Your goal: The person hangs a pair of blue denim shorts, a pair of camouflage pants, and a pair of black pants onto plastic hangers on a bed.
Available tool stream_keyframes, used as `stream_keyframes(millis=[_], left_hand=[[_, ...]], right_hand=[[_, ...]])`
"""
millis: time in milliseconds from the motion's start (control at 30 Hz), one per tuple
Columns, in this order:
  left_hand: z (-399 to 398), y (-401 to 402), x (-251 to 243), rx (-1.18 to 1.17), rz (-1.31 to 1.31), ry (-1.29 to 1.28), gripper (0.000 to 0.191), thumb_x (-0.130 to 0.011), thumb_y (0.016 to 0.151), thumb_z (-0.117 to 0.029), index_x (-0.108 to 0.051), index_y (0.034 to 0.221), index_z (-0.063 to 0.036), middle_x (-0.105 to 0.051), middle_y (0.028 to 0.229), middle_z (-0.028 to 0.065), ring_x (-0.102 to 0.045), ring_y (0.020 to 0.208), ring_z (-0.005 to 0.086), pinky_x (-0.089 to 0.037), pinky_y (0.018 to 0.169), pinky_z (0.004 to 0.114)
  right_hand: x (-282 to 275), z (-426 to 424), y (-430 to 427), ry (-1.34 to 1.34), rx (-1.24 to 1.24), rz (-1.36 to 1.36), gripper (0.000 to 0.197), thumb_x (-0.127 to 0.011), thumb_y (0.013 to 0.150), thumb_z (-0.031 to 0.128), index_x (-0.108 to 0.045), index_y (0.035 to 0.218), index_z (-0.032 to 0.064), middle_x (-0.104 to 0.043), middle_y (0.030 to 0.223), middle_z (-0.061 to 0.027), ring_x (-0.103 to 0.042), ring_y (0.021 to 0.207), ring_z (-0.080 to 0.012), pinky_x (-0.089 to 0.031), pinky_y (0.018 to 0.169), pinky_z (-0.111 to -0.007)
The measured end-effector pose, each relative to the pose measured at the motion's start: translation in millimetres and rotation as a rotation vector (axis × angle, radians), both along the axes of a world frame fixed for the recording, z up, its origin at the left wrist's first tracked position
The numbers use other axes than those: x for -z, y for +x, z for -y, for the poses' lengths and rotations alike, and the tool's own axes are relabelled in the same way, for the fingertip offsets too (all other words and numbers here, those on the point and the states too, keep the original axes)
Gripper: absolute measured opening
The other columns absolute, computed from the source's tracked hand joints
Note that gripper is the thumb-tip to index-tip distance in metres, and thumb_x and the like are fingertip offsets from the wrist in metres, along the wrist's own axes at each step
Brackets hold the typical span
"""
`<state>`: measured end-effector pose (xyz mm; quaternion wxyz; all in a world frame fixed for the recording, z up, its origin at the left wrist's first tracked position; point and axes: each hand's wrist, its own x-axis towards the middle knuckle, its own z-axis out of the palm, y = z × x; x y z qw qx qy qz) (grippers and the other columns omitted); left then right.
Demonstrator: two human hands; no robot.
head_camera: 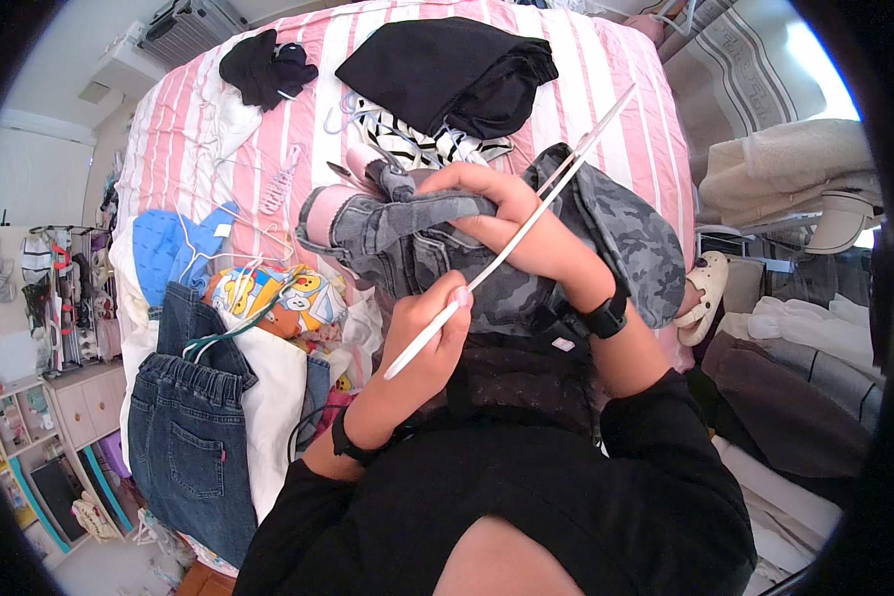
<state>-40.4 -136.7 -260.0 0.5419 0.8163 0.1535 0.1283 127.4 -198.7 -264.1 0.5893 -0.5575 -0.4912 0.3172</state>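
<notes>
My left hand (426, 335) grips the near end of a long, slim white plastic piece (540, 207), which looks like a clothes hanger seen edge-on. It slants up to the right, crossing over my right hand (495, 216). That hand pinches the waistband of grey camouflage trousers (484, 294). Pink lining (333, 214) shows inside the waistband. The trousers lie bunched across my lap, one leg (633, 246) spreading to the right. Part of the cloth is hidden beneath my hands.
Pink-and-white striped bedding (603, 82) carries folded black clothing (447, 71), a black bundle (264, 71) and a black-and-white striped garment (395, 134). At left lie dark denim jeans (186, 432), a blue garment (165, 249), cartoon-print cloth (298, 298) and a pink hanger (279, 182). A cream clog (704, 298) is at right.
</notes>
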Motion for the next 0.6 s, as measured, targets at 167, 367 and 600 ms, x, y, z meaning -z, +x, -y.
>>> stream_keyframes(millis=[167,367,600], left_hand=[[-2.0,12.2,1.2,0.058,-0.023,-0.285,0.025,-0.041,0.095,-0.016,-0.042,0.077,0.0004,-0.037,0.059,0.0135,-0.043,0.049,0.0225,-0.035,0.050,0.033],[-12.7,25.6,30.5,-0.162,-0.032,-0.820,0.031,-0.037,0.098,-0.029,-0.040,0.073,-0.0107,-0.029,0.057,-0.0068,-0.023,0.044,0.0023,-0.017,0.039,0.019],[-45.8,20.4,23.6,-0.287,0.129,-1.075,0.032,-0.037,0.097,-0.034,-0.036,0.073,-0.0133,-0.022,0.056,-0.0074,-0.016,0.043,0.0029,-0.013,0.038,0.021]], right_hand=[[-5.2,-15.2,14.6,-0.317,0.274,0.398,0.023,-0.056,0.080,0.005,-0.057,0.103,0.0019,-0.063,0.093,-0.0135,-0.061,0.089,-0.0275,-0.046,0.078,-0.033],[51.9,-0.4,-2.2,-0.325,0.446,1.042,0.046,-0.063,0.076,0.019,-0.051,0.120,0.0118,-0.051,0.112,-0.0138,-0.050,0.104,-0.0309,-0.042,0.088,-0.039],[49.1,67.1,-56.2,-0.263,0.304,1.039,0.035,-0.061,0.073,0.011,-0.057,0.107,0.0123,-0.049,0.125,-0.0070,-0.044,0.119,-0.0250,-0.031,0.101,-0.044]])
